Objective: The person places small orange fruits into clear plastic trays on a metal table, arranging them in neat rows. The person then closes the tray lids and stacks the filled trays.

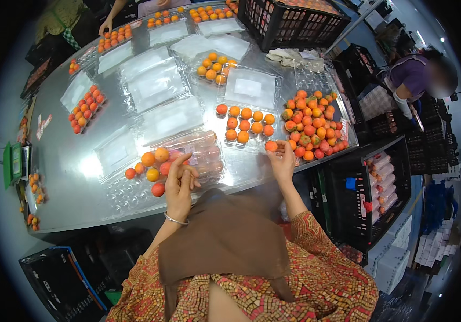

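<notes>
My right hand [282,163] pinches a round orange-red fruit [271,145] between thumb and fingertips, at the near left side of a heap of similar fruits [310,122], some with green calyxes. My left hand [181,181] is over the table's near side, fingers partly curled and apart, with nothing visible in it. Beside it several loose fruits [148,159] rest at a clear moulded plastic tray [123,197]. Clear packs [204,155] with reddish contents lie just behind that hand. A clear clamshell tray [244,124] left of the heap holds rows of fruits, its lid [250,86] folded back.
More clamshells [156,86] are spread over the metal table [59,177]. A filled tray [86,108] stands left; a green scale [13,165] is beyond. Another person's hand [105,27] touches fruit at the far side. Black crates [290,26] stand behind and right [347,201]. A co-worker [409,76] is at right.
</notes>
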Tool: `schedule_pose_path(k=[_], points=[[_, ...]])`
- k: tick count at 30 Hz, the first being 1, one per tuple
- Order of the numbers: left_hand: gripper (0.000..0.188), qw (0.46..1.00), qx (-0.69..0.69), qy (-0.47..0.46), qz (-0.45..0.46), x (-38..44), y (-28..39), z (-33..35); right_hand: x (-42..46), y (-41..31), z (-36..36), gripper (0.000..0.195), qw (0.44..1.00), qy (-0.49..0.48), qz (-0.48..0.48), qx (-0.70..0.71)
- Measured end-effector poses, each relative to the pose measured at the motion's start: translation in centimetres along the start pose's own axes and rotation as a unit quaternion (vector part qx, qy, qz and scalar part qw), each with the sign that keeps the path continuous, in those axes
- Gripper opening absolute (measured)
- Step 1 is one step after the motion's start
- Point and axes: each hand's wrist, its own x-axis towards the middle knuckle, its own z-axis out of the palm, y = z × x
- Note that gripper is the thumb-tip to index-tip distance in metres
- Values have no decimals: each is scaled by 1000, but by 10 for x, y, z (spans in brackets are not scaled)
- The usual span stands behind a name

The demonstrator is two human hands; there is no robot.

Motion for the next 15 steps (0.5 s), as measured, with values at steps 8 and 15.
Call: schedule_pose_path(k=[8,15], points=[[28,997,31,-55,-38,-4,6,5,14,-20,19,41,977,-51,-180,-102],[24,989,88,-100,-56,-10,1,-2,14,-7,38,36,965,-68,-196,-159]])
